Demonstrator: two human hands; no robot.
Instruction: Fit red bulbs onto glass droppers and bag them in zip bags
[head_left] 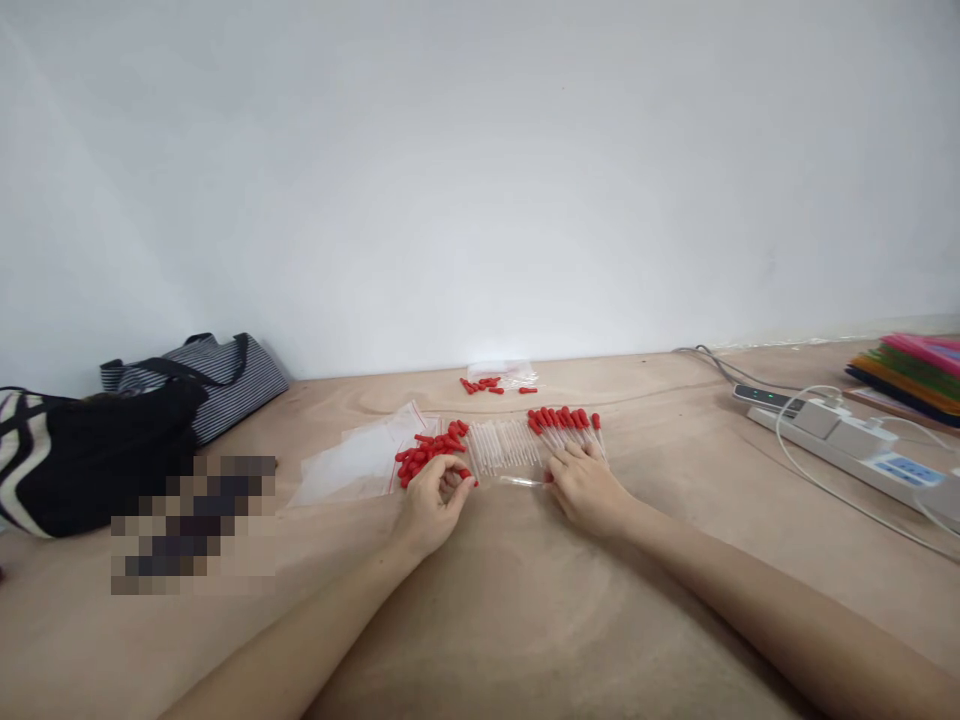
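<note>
My left hand (436, 500) pinches a small red rubber bulb (466, 477) at its fingertips, just in front of a pile of red bulbs (431, 450). My right hand (585, 487) is closed on the end of a clear thin tube (521, 482), which points left toward my left hand. Bulb and tube are apart. Between the hands, a row of clear tubes (499, 445) lies side by side. Beyond my right fingers, several tubes topped with red bulbs (566, 418) lie in a row, partly hidden by that hand.
Clear plastic bags (356, 460) lie left of the pile. More red bulbs (487, 384) and a bag sit near the wall. Black bag (97, 460) and striped bag (240, 385) stand left. A power strip (855, 450) with cables and colourful sheets (911, 375) are right.
</note>
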